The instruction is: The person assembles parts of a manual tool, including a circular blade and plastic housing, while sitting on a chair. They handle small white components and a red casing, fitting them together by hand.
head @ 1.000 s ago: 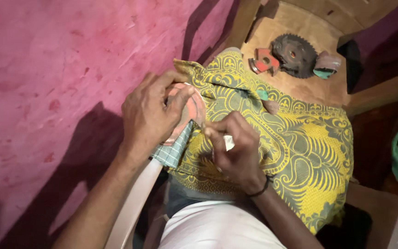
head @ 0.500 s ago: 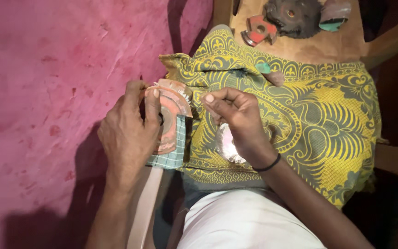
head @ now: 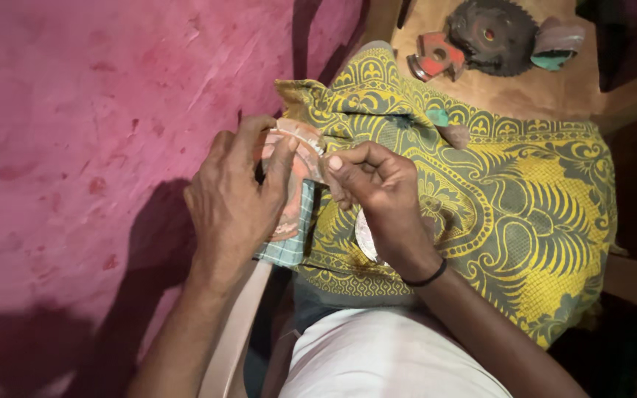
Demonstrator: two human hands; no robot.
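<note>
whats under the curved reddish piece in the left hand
Under the curved reddish piece, a checked green cloth shows below the left hand, lying over the yellow patterned fabric. The hand and the piece cover whatever else lies beneath.

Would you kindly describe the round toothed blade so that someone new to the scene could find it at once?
Start at the yellow patterned cloth over the person's lap and look past its far edge to the brown wooden surface at the top of the view. There lies the circular saw blade, dark and rusty. It alone is round and toothed, flanked by a red angular piece and a grey-and-teal piece.
</note>
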